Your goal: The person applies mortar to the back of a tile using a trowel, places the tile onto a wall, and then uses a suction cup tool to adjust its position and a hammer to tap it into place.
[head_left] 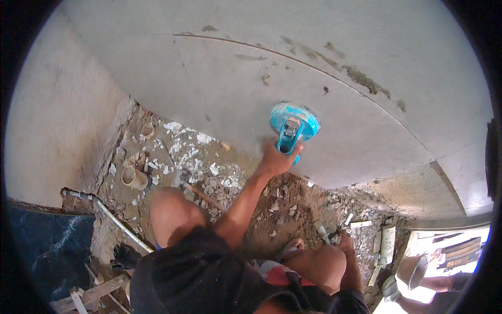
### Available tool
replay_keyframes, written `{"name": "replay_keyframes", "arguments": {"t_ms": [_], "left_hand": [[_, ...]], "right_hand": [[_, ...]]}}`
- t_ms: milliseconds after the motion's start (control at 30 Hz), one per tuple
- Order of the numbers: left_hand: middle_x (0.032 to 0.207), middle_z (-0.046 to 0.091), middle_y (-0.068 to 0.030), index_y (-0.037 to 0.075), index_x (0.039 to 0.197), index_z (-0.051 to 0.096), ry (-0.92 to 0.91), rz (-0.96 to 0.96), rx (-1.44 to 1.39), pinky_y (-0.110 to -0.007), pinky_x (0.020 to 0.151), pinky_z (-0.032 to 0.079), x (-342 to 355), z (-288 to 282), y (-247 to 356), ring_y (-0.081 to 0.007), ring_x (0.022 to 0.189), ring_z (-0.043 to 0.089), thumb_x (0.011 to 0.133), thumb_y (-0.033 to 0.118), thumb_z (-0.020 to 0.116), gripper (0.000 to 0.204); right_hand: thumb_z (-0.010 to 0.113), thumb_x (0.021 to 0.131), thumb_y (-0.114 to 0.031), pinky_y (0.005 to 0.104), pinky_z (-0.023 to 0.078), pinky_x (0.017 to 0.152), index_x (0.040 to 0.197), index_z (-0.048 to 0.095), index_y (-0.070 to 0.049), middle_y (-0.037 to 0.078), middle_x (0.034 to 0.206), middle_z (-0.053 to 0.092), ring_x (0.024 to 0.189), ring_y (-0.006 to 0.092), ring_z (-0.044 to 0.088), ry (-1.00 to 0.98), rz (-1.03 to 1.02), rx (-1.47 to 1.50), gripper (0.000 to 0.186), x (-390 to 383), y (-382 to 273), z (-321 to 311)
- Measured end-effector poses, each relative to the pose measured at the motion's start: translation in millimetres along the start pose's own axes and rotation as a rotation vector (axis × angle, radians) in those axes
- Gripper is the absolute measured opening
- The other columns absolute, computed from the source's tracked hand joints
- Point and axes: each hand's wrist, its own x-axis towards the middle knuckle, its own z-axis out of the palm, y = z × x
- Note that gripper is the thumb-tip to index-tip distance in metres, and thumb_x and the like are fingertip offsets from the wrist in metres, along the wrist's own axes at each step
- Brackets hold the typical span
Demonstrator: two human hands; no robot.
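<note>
My left hand (pixel 277 158) is wrapped round the handle of a blue suction cup lifter (pixel 308 124). The lifter's round, dust-smeared pad sits against a large pale grey wall tile (pixel 225 99). Low on my right side, my right hand (pixel 344 242) is down by the rubble, close to a pale flat piece (pixel 322 231). Its fingers are small and partly hidden, so whether it grips anything is unclear. Above the tile, a thin dark joint line curves across to another grey tile (pixel 314 26), and smears of mortar mark both surfaces.
Broken rubble and white chips (pixel 204 138) cover the ground between my knees and the wall. A short pipe piece (pixel 134 178) and a white pipe (pixel 123 226) lie left. Wooden pieces (pixel 91 293) stand lower left. Lower right, another person's arm (pixel 436 284) is beside a bucket (pixel 410 269).
</note>
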Motion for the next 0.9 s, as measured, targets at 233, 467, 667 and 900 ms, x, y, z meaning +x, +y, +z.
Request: {"name": "replay_keyframes", "arguments": {"t_ms": [233,467,667,900], "left_hand": [[0.087,0.068,-0.0114,-0.001,0.089,0.064,-0.091,-0.094,0.117,-0.038,0.076,0.051,2.8,-3.8,8.3,-0.021,0.087,0.065,0.08,0.038,0.076,0.042],[0.087,0.067,-0.0139,0.0,0.089,0.064,0.092,0.067,0.168,-0.04,0.077,0.049,-2.2,0.5,-10.1,-0.0237,0.086,0.064,0.081,0.042,0.073,0.043],[0.066,0.065,-0.0124,0.001,0.081,0.063,0.045,0.169,0.096,-0.04,0.059,0.05,-6.1,-10.5,11.3,-0.0225,0.06,0.063,0.079,0.03,0.075,0.032],[0.071,0.067,-0.0158,0.003,0.083,0.066,-0.051,0.207,0.097,-0.041,0.065,0.052,1.5,-3.3,10.0,-0.028,0.067,0.067,0.076,0.026,0.076,0.026]], "right_hand": [[0.069,0.072,-0.022,0.0475,0.047,0.095,0.138,0.041,-0.01,0.025,0.124,0.057,0.112,0.0416,0.057,-0.139,0.192,-0.06,0.073,7.2,-9.1,-2.4],[0.069,0.074,-0.022,0.0476,0.041,0.103,0.139,0.039,-0.009,0.023,0.136,0.048,0.127,0.0399,0.045,-0.068,0.205,-0.035,0.073,7.2,-13.9,8.5],[0.071,0.085,-0.02,0.0334,0.049,0.082,0.111,0.059,0.002,0.014,0.095,0.066,0.09,0.022,0.063,0.156,-0.108,0.583,0.036,29.7,-140.5,-75.6],[0.067,0.09,-0.013,0.0267,0.047,0.081,0.118,0.057,-0.001,0.003,0.099,0.064,0.089,0.0109,0.058,0.157,-0.417,0.711,0.032,30.4,-278.4,-176.5]]}}
